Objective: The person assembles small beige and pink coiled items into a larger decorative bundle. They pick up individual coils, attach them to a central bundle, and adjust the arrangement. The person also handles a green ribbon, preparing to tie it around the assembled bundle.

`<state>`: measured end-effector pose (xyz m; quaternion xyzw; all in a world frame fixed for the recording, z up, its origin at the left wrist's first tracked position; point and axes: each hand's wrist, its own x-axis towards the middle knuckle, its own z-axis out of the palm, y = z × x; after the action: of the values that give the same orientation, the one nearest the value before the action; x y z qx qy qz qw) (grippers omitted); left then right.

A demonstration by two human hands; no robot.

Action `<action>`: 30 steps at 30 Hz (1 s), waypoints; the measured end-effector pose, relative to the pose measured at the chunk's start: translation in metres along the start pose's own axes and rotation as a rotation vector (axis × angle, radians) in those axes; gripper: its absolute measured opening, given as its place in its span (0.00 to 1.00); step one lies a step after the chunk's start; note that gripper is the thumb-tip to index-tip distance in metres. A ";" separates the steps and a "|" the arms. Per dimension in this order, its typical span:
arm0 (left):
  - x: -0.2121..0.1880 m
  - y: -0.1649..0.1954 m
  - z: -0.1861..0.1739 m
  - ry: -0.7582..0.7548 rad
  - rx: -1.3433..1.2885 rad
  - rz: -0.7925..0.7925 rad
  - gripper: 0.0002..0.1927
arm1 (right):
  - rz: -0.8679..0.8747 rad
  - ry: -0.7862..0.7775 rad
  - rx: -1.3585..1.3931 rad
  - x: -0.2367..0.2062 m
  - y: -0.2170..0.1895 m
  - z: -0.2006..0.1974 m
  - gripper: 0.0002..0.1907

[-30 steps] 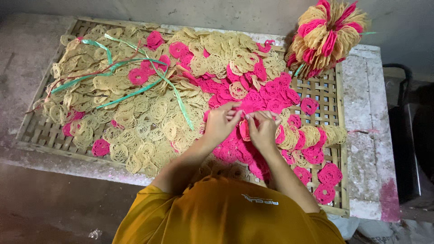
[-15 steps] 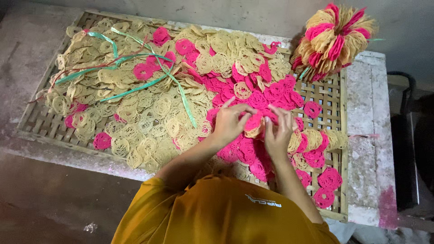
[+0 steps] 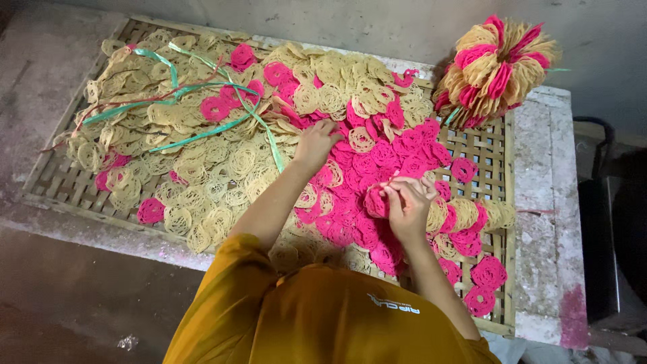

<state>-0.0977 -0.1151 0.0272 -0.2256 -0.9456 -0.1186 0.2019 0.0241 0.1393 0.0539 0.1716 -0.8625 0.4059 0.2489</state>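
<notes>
While the right hand [image 3: 406,202] is keeping a small stack of pink lacy discs [image 3: 377,202] pinched between its curled fingers, just above the near right part of the woven bamboo tray [image 3: 495,152], the left hand [image 3: 317,143] is moving away from it. Half a second ago both hands were working together over the pink patch; now the left one is reaching toward the far left, fingers loosely spread and resting on the cream discs [image 3: 222,168] beside the pink ones (whether it is gripping one yet, I cannot tell). So the gathering looks to be carrying on, one hand holding the stack, the other fetching. Green plastic strips [image 3: 202,131] are lying across the cream heap, and a tied round bundle [image 3: 495,71] of cream and pink discs is sitting at the far right corner.
</notes>
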 end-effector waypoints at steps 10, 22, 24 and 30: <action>-0.030 0.002 -0.042 -0.260 -0.293 -0.215 0.11 | -0.048 0.048 0.045 -0.001 -0.035 -0.010 0.04; -0.091 0.023 -0.086 -0.283 -1.237 -0.715 0.07 | 0.073 -0.100 -0.169 -0.026 -0.097 0.048 0.07; -0.104 0.027 -0.084 -0.246 -1.278 -0.599 0.08 | 0.138 -0.091 -0.199 -0.033 -0.107 0.055 0.07; -0.140 0.045 -0.097 -0.126 -1.033 -0.267 0.16 | 0.198 -0.047 -0.287 -0.053 -0.125 0.062 0.07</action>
<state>0.0702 -0.1597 0.0590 -0.1798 -0.7949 -0.5794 -0.0093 0.1117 0.0189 0.0668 0.0579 -0.9299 0.2968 0.2095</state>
